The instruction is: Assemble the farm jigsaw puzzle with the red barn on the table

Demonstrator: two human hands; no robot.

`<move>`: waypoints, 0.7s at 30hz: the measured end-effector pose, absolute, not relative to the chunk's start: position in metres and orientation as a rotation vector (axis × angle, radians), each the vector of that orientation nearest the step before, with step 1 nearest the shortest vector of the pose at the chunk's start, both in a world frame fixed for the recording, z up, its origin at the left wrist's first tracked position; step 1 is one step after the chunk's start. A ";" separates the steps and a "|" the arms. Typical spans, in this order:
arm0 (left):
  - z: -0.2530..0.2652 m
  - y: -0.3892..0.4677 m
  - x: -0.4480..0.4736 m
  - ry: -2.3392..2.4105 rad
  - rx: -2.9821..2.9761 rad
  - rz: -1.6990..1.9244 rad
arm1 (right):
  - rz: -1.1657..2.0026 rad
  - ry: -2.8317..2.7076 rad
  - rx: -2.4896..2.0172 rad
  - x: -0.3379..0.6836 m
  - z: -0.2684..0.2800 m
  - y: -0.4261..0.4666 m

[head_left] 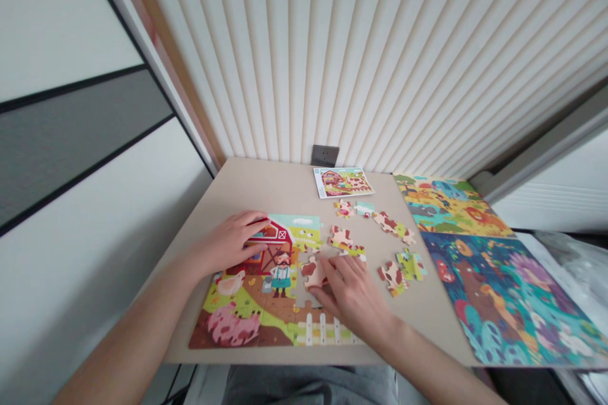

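The right hand (354,294) pinches a brown-and-white cow-patterned puzzle piece (313,271) in a narrow grip at the gap in the farm puzzle (256,304). The left hand (232,242) lies flat and open on the red barn. Loose pieces (396,266) lie just right on the worktop (280,186), beside two finished puzzles (494,278) and a reference card (342,181).

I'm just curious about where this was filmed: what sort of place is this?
Probably a room in a home, at a small play or hobby table. A beige tabletop stands against a white ribbed wall panel with a grey wall socket, and colourful children's jigsaw puzzles lie on it, including a half-built farm puzzle.
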State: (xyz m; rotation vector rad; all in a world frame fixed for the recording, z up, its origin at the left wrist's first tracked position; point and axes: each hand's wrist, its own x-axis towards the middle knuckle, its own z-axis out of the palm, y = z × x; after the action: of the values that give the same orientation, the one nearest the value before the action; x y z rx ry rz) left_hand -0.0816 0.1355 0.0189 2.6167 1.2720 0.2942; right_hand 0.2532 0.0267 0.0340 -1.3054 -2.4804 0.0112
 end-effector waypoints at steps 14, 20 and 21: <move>0.019 0.137 -0.084 1.295 2.611 0.256 | -0.115 -2.179 -1.747 0.380 0.046 0.092; 0.013 0.139 -0.088 1.307 2.611 0.280 | -0.152 -1.843 -1.749 0.402 0.050 0.050; 0.012 0.139 -0.088 1.308 2.616 0.275 | -0.145 -1.795 -1.754 0.406 0.047 0.038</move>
State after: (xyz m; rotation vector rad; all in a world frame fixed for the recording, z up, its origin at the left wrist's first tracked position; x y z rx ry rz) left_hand -0.0879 0.1390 0.0124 2.6163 1.3078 0.2753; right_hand 0.4064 0.0378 0.0475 -1.7540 -1.7955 -0.1455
